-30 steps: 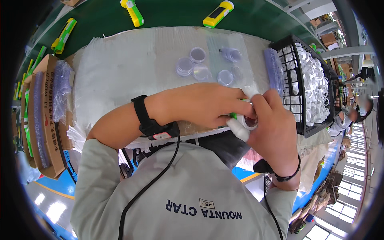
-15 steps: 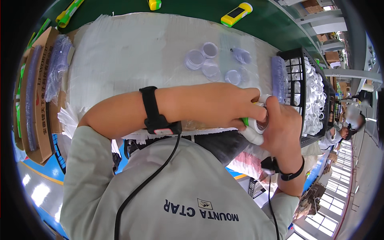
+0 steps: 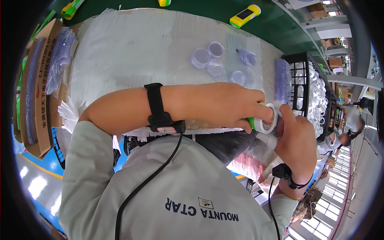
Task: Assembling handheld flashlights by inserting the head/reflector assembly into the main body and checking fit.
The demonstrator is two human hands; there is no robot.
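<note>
A white padded sheet [image 3: 132, 52] covers the bench; beyond it runs a green belt [image 3: 280, 28]; a cardboard box [image 3: 34, 88] stands at the left edge; the floor [image 3: 36, 176] below is blue and glossy; bright windows [image 3: 336, 200] line the lower right.

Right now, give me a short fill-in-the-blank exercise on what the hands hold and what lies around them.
1. Both hands grip a small white and green part with a round ____ at its end.
2. The clear round lenses lie on a ____ table cover.
3. The black wire basket of white parts stands on the person's ____ side.
4. The left hand has a ____ strap on its wrist.

Missing words: ring; white; right; black
</note>
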